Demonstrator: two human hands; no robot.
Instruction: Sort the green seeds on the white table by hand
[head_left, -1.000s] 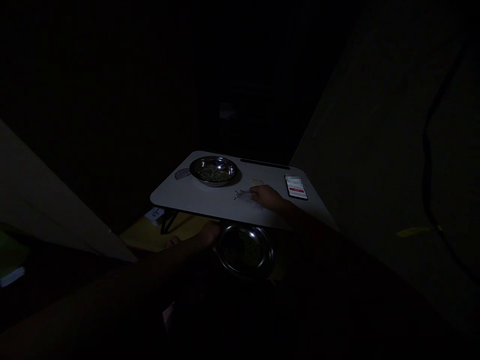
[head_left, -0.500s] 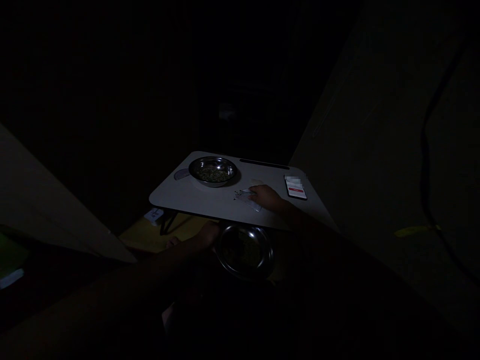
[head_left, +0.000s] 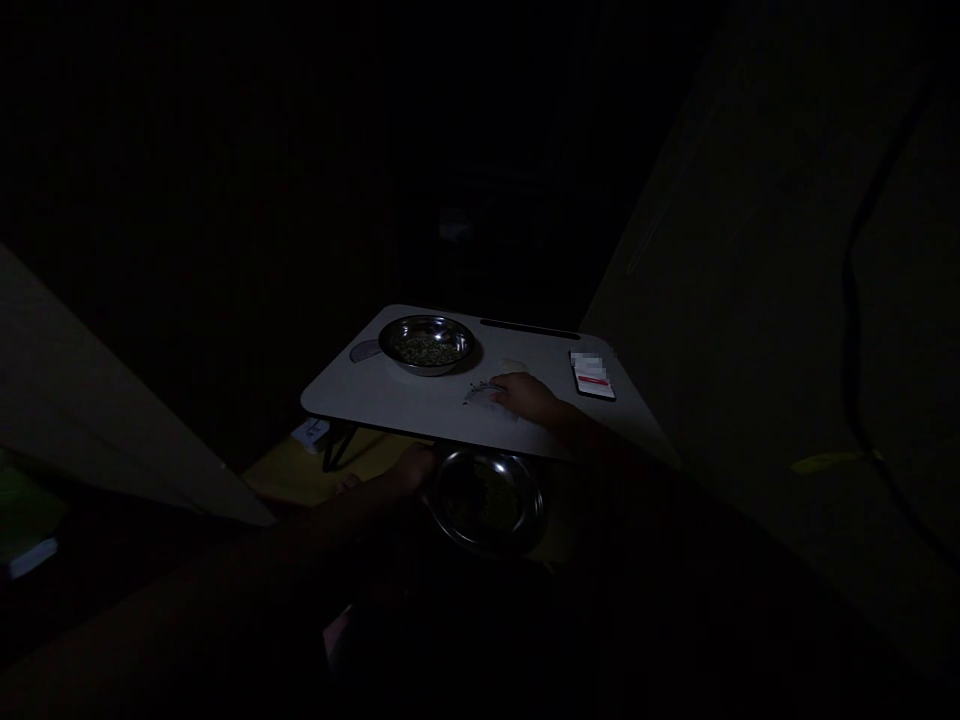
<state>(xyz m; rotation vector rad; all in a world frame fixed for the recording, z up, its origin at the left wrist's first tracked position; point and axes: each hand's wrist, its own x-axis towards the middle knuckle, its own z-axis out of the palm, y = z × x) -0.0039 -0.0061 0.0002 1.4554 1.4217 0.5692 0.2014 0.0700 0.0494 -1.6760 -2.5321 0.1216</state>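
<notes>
In dim light, my left hand is closed on the left rim of a steel bowl, held below the table's front edge. Greenish bits lie inside that bowl. My right hand is on the white table, its fingers bunched together and pointing left. Small dark bits are scattered by its fingertips, over a pale patterned patch. Whether the fingers pinch anything is too dark to see. Another steel bowl stands farther back on the table, with pale green pieces in it.
A phone with a lit screen lies at the table's right. A dark slot runs along the back edge. Below the table, a white box-like thing sits on a yellowish surface. A wall rises on the right, with a dark cable.
My right hand has shifted slightly left across the table, over more of the patterned patch. My left hand and the lower bowl have moved slightly left.
</notes>
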